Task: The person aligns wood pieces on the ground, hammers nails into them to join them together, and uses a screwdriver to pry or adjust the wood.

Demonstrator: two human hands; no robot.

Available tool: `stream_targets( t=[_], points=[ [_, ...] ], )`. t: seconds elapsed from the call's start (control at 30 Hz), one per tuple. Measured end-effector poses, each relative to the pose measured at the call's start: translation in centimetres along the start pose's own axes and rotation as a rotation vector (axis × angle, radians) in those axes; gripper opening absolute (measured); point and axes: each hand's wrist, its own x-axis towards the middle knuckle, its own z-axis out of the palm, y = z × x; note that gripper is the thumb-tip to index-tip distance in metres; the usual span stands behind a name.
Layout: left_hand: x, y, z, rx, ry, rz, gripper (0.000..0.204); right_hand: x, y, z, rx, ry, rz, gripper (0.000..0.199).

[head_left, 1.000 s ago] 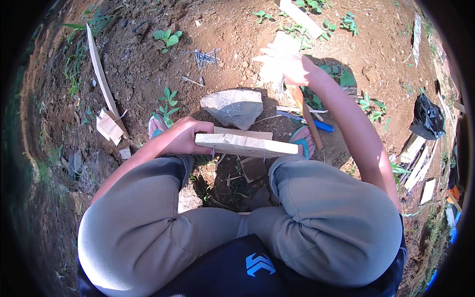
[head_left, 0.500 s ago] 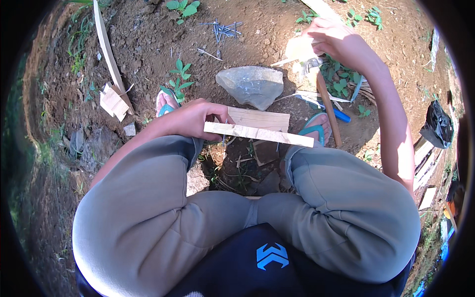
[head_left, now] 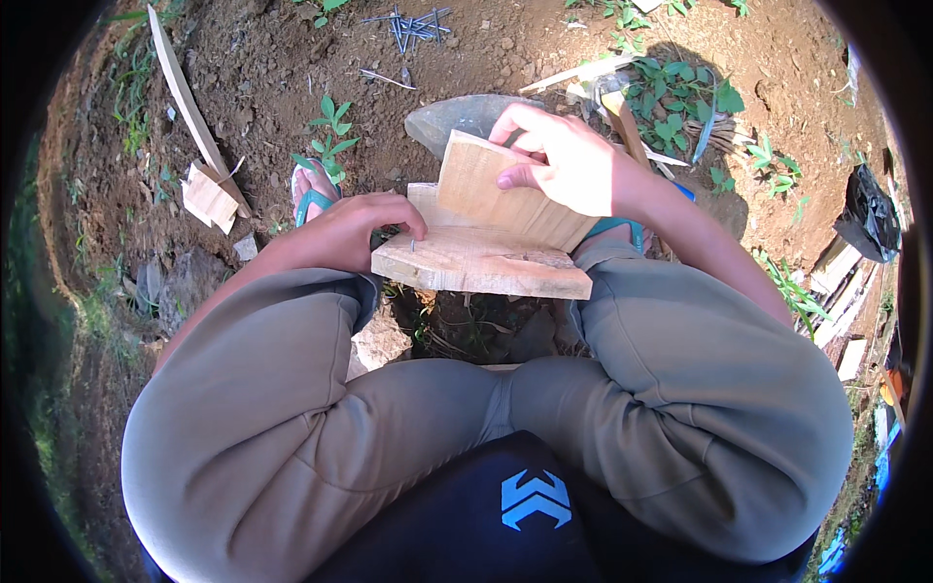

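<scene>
My left hand [head_left: 355,233] grips the left end of a short wooden board [head_left: 486,262], fingers bent over its edge. A nail [head_left: 413,246] stands up from this board close to my fingertips. Behind it part of another board [head_left: 425,202] shows. My right hand [head_left: 569,165] holds a flat wooden piece [head_left: 486,185] at its upper edge, thumb on the near face. That piece leans at a slant just behind the first board; whether they touch along the whole edge I cannot tell.
A grey stone [head_left: 457,121] lies beyond the boards, partly covered. Loose nails [head_left: 408,29] are piled farther off. A hammer [head_left: 622,117] rests at the right, half hidden by my arm. Wood scraps [head_left: 209,194] lie left, a black plastic bag [head_left: 868,214] right.
My right hand has come from the far right toward me and now holds a wooden piece against the others. The board in my left hand has tipped, showing its broad face and the nail.
</scene>
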Motion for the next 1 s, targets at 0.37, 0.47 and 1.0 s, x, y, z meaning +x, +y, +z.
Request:
stream_targets(
  t=[0.37, 0.47, 1.0],
  points=[
    [-1.4, -0.1, 0.5, 0.085, -0.024, 0.036, 0.049, 1.5, 2.9, 7.0, -0.300, 0.233, -0.350, 0.027],
    [-1.6, 0.5, 0.3, 0.127, -0.045, -0.011, 0.050, 2.0, 3.2, 7.4, -0.343, 0.200, -0.381, 0.032],
    [-0.6, -2.6, 1.1, -0.200, 0.339, -0.489, 0.030, 2.1, 3.2, 9.0, -0.817, 0.129, -0.474, 0.048]
  ],
)
